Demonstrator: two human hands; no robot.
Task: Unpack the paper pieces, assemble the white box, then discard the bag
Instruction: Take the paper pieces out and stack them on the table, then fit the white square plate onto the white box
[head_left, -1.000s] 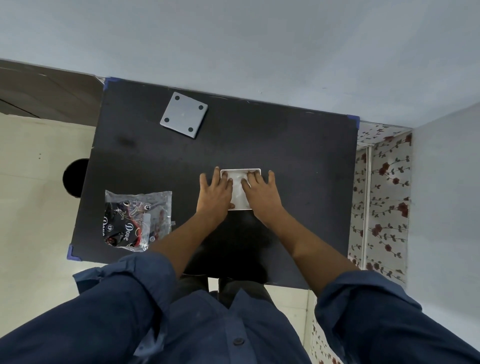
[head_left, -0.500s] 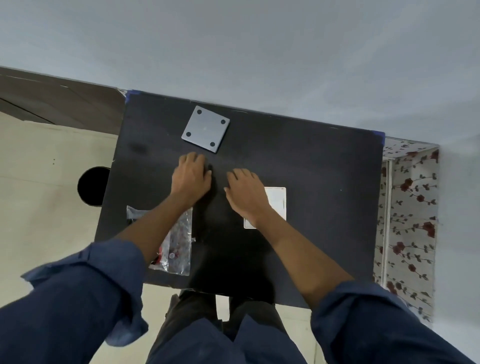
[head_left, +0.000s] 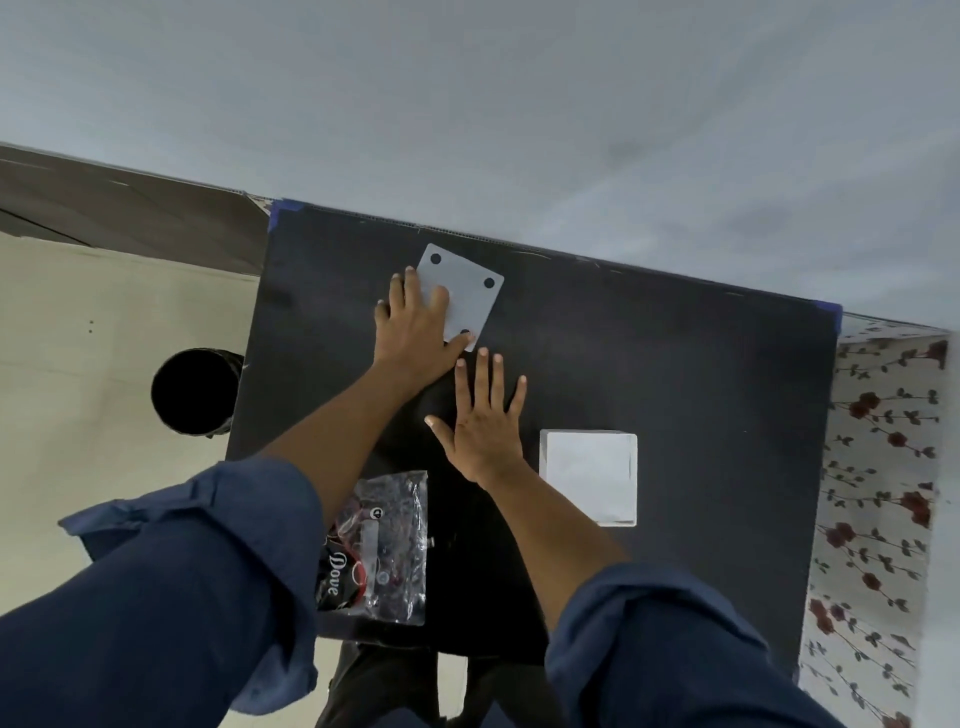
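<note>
Table (head_left: 675, 364): fills the middle, far edge against the wall.
Square plate (head_left: 470, 296): far side of the table, left of centre, lying flat, 3 dots showing.
Left hand (head_left: 415, 332): flat on the plate's left part, covering its near-left corner.
Right hand (head_left: 485, 421): spread, just nearer than the plate and apart from it.
Box (head_left: 589, 475): on the table, right of the right hand, well apart from the plate.
Bag (head_left: 379, 551): near-left part of the table, partly under the left forearm.
Round bin (head_left: 195, 392): on the floor, left of the table.
</note>
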